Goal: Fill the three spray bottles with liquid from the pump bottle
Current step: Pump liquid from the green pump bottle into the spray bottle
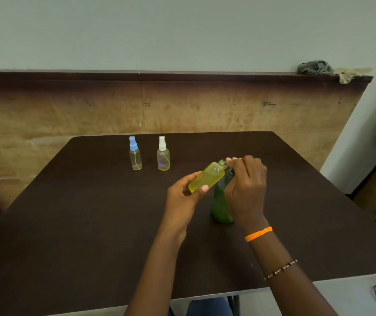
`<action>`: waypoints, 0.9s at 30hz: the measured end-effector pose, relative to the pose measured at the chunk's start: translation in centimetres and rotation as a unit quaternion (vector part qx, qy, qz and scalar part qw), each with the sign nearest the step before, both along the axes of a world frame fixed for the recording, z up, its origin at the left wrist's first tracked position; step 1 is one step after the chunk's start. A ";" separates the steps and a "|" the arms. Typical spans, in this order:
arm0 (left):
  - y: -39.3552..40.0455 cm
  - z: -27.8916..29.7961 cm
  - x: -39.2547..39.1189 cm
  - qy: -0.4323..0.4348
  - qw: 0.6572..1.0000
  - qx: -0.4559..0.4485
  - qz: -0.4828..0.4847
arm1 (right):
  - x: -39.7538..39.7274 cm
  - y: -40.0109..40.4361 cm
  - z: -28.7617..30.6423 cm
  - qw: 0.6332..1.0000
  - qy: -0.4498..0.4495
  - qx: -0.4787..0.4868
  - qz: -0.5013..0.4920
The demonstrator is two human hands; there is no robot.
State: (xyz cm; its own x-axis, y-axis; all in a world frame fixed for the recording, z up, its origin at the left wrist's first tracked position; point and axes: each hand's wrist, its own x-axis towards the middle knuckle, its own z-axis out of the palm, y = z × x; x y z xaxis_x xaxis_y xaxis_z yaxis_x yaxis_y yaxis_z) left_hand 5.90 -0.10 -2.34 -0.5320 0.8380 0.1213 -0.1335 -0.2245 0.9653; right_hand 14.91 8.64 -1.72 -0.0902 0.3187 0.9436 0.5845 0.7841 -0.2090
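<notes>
While the left hand (pixel 183 197) holds the open yellow bottle (pixel 207 177) tilted over the table (pixel 91 224), the right hand (pixel 246 185) pinches at its neck beside the green pump bottle (pixel 220 206) (filling step), so next needs careful aiming.

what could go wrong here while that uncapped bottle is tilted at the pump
1. The tilted bottle is open-necked and looks nearly full, so liquid could spill onto the table.
2. The right hand hides the pump; liquid may miss the narrow neck.
3. The left hand grips only the bottle's base; it could slip.
</notes>
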 end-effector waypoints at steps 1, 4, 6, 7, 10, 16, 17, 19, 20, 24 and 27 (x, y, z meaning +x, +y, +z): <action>0.0 -0.1 0.0 0.000 1.000 -0.001 -0.001 | 0.0 0.2 -0.1 1.000 0.003 0.005 0.008; 0.0 -0.1 -0.3 0.000 1.000 -0.005 -0.001 | 0.2 0.8 0.8 0.999 -0.030 0.012 0.006; 0.1 -0.2 -0.5 0.000 1.000 -0.007 -0.001 | 0.3 1.0 1.6 0.999 -0.053 0.007 0.009; 0.1 -0.1 -0.5 0.000 1.000 -0.007 -0.002 | 0.3 1.0 1.8 0.998 -0.058 0.005 0.012; 0.1 -0.2 -0.2 -0.002 1.000 -0.003 -0.004 | 0.4 0.9 1.0 0.999 -0.035 0.001 0.001; 0.1 -0.2 0.1 -0.013 1.000 -0.002 0.003 | 0.1 0.8 0.0 1.000 -0.014 0.021 -0.004; 0.1 -0.2 0.1 -0.013 1.000 -0.002 0.003 | 0.3 0.7 0.5 0.999 -0.028 0.022 -0.006; 0.1 -0.2 0.0 -0.015 1.000 -0.002 0.000 | 0.7 0.6 1.3 0.998 -0.057 0.014 -0.002; 0.1 -0.2 0.1 -0.018 1.000 -0.002 0.000 | 0.8 0.5 1.6 0.998 -0.066 0.007 0.001; 0.1 -0.2 0.1 -0.023 1.000 -0.002 0.001 | 0.4 0.2 1.0 0.999 -0.035 -0.003 0.003; 0.1 -0.2 0.1 -0.016 1.000 -0.004 0.001 | 0.2 0.2 -0.2 1.000 0.009 0.004 0.012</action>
